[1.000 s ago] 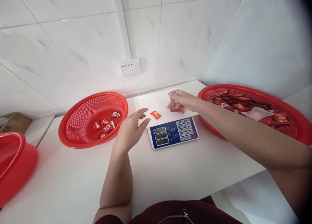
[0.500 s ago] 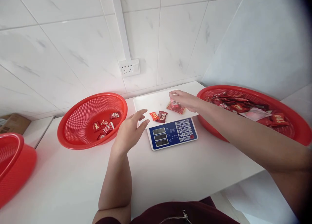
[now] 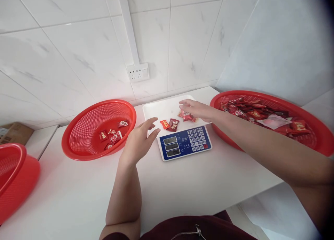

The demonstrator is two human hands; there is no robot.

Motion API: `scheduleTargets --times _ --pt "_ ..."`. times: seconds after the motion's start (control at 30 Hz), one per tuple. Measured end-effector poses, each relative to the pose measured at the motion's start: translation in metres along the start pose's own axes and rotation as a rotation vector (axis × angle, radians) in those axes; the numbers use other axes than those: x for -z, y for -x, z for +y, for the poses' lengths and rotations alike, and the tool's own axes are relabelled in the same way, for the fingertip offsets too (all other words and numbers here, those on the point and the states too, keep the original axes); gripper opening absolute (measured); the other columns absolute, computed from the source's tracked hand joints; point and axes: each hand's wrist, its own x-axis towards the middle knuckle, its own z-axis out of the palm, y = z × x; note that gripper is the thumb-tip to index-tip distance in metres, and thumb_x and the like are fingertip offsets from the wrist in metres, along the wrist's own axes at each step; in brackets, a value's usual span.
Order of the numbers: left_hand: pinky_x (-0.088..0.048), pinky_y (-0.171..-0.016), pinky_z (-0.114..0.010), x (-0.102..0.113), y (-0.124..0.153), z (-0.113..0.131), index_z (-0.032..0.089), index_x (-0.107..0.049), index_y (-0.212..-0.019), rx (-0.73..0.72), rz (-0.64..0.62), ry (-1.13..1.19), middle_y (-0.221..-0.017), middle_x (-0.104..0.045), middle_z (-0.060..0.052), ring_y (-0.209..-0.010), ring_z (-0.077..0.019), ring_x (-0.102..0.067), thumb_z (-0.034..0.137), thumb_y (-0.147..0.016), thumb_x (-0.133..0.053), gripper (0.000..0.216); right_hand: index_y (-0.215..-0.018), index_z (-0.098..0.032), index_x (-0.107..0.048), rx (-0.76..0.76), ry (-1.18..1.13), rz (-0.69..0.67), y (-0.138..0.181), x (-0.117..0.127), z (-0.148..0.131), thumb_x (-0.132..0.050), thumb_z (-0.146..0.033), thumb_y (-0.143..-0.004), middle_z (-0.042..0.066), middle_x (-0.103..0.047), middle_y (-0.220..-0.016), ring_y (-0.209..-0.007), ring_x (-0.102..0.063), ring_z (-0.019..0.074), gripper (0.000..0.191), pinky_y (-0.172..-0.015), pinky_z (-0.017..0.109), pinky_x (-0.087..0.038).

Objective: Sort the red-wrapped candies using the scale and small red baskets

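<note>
A white weighing scale with a blue keypad panel (image 3: 185, 143) sits on the table in front of me, and several small wrapped packets lie on its white pan (image 3: 159, 111). My left hand (image 3: 139, 139) is open at the pan's left edge, thumb and fingers apart, holding nothing. Closest to it are an orange-red packet (image 3: 164, 124) and a dark red packet (image 3: 173, 125), side by side. Above the right part of the pan my right hand (image 3: 194, 108) has its fingers stretched out. Just below them, a pink-red packet (image 3: 186, 115) rests over others, partly hidden by that hand.
On the left, a red perforated basket (image 3: 75, 132) holds several small packets. A fuller red basket (image 3: 317, 132) of packets stands at right, under my right forearm. Another red basket (image 3: 23, 184) and a cardboard box (image 3: 18, 137) are far left. A socket (image 3: 138, 72) is on the tiled wall.
The pink-red packet has dropped from under my right fingers onto the packets on the pan. My right hand has shifted slightly left. My left hand has stayed in place.
</note>
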Motion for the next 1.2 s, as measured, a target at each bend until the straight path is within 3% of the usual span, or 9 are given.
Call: scheduleTargets --times 0.17,0.33,0.53,0.73,0.87,1.0,1.13,1.2 --pt "-0.049 -0.082 -0.034 0.000 0.000 0.000 0.029 -0.050 -0.126 0.003 -0.005 0.000 -0.105 -0.067 -0.004 -0.087 -0.0185 -0.064 0.042 -0.089 -0.045 0.039 -0.132 -0.029 -0.045 0.060 0.090 0.020 0.005 -0.002 -0.001 -0.046 -0.051 -0.086 0.007 -0.046 -0.140 -0.115 -0.054 0.0271 0.051 -0.093 0.038 -0.048" --pt "-0.049 -0.081 -0.035 0.000 0.000 0.000 0.029 -0.050 -0.125 0.008 -0.010 -0.004 -0.104 -0.067 -0.005 -0.088 -0.0192 -0.064 0.042 -0.089 -0.045 0.039 -0.134 -0.025 -0.042 0.093 0.153 0.026 0.008 -0.003 -0.004 -0.047 -0.049 -0.086 0.009 -0.044 -0.141 -0.113 -0.056 0.0287 0.054 -0.092 0.040 -0.047" --pt "-0.049 -0.081 -0.034 0.000 0.001 0.001 0.029 -0.050 -0.126 0.014 -0.015 -0.001 -0.105 -0.067 -0.004 -0.089 -0.0190 -0.064 0.043 -0.089 -0.045 0.039 -0.132 -0.024 -0.045 0.165 0.370 0.115 0.008 0.003 0.008 -0.052 -0.047 -0.083 0.008 -0.040 -0.144 -0.129 -0.039 0.0299 0.055 -0.105 0.043 -0.034" --pt "-0.048 -0.083 -0.034 -0.002 0.000 0.000 0.029 -0.049 -0.127 -0.007 -0.023 -0.003 -0.107 -0.066 -0.004 -0.094 -0.0194 -0.063 0.041 -0.089 -0.045 0.040 -0.121 -0.027 -0.056 0.235 0.296 -0.078 0.014 -0.005 0.015 -0.054 -0.045 -0.083 0.005 -0.060 -0.124 -0.120 -0.050 0.0288 0.042 -0.101 0.044 -0.037" --pt "-0.049 -0.082 -0.034 -0.002 -0.001 0.000 0.029 -0.049 -0.127 -0.003 -0.022 -0.017 -0.106 -0.067 -0.004 -0.092 -0.0196 -0.064 0.042 -0.089 -0.045 0.040 -0.125 -0.027 -0.054 0.297 0.292 -0.038 0.024 -0.011 0.006 -0.052 -0.041 -0.085 0.004 -0.052 -0.134 -0.126 -0.044 0.0273 0.042 -0.106 0.042 -0.033" --pt "-0.049 -0.083 -0.035 -0.001 -0.003 -0.002 0.029 -0.051 -0.125 -0.010 -0.006 -0.013 -0.106 -0.067 -0.004 -0.090 -0.0195 -0.065 0.043 -0.089 -0.045 0.040 -0.131 -0.028 -0.047 0.210 0.351 0.172 0.034 0.019 0.021 -0.049 -0.040 -0.086 0.003 -0.042 -0.143 -0.129 -0.040 0.0273 0.047 -0.107 0.041 -0.033" --pt "-0.049 -0.081 -0.035 -0.002 -0.006 -0.004 0.028 -0.052 -0.123 -0.008 0.025 -0.026 -0.104 -0.069 -0.004 -0.089 -0.0208 -0.065 0.046 -0.087 -0.046 0.041 -0.126 -0.023 -0.052 0.007 0.487 0.338 0.044 0.077 0.073 -0.047 -0.032 -0.086 0.007 -0.055 -0.131 -0.118 -0.051 0.0291 0.042 -0.100 0.044 -0.039" --pt "-0.050 -0.079 -0.035 -0.004 -0.009 -0.005 0.029 -0.052 -0.123 0.004 0.017 -0.039 -0.104 -0.069 -0.004 -0.090 -0.0220 -0.065 0.048 -0.086 -0.046 0.042 -0.117 -0.018 -0.059 -0.140 0.515 0.305 0.050 0.102 0.103 -0.050 -0.031 -0.084 0.011 -0.062 -0.121 -0.111 -0.056 0.0312 0.037 -0.096 0.045 -0.041"
